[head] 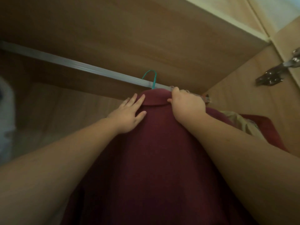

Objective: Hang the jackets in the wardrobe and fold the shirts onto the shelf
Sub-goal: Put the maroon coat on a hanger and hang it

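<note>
A dark red jacket (155, 151) hangs inside the wooden wardrobe on a hanger whose teal hook (151, 78) is looped over the grey metal rail (73, 61). My left hand (129, 114) lies flat with straight fingers on the jacket's left shoulder, just below the collar. My right hand (186, 104) grips the right side of the collar, fingers curled over the fabric close to the rail. The hanger's body is hidden under the jacket.
Other hung clothes, beige (240, 122) and red (266, 127), press against the wardrobe's right wall (259, 88). A metal door hinge (276, 73) sits at upper right. A pale garment (6, 114) blurs at the far left. The rail's left stretch is bare.
</note>
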{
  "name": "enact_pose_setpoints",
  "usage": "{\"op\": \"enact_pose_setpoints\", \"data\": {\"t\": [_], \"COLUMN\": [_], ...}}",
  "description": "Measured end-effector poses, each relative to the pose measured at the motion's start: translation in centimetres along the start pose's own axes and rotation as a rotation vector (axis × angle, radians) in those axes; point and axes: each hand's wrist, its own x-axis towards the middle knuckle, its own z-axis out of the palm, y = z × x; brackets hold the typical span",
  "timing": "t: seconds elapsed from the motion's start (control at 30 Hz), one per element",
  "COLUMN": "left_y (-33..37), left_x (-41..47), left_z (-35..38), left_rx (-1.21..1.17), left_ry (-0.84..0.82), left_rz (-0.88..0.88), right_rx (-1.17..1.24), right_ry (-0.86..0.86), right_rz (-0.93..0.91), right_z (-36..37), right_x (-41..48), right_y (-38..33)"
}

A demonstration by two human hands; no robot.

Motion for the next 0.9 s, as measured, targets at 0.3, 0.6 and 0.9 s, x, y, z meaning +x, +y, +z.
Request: {"op": "enact_pose_setpoints", "data": {"t": [0.3, 0.6, 0.9], "left_y": [-2.9, 1.1, 13.3], "left_x": [-1.3, -4.9, -10.4], "left_z": [3.4, -1.9, -3.8], "left_rx": [0.000, -0.009, -0.213], "left_ry": [-0.033, -0.060, -0.053], "left_rz": [-0.009, -0.100, 0.108], "right_rx": [0.009, -0.015, -0.055], "right_ry": [-0.049, -0.097, -0.270], "right_rz": [-0.088, -0.184, -0.142], "right_z": [2.6, -2.6, -10.7], "right_x": [-1.1, -4.0, -12.5], "right_y": [-1.8, -1.8, 2.1]}}
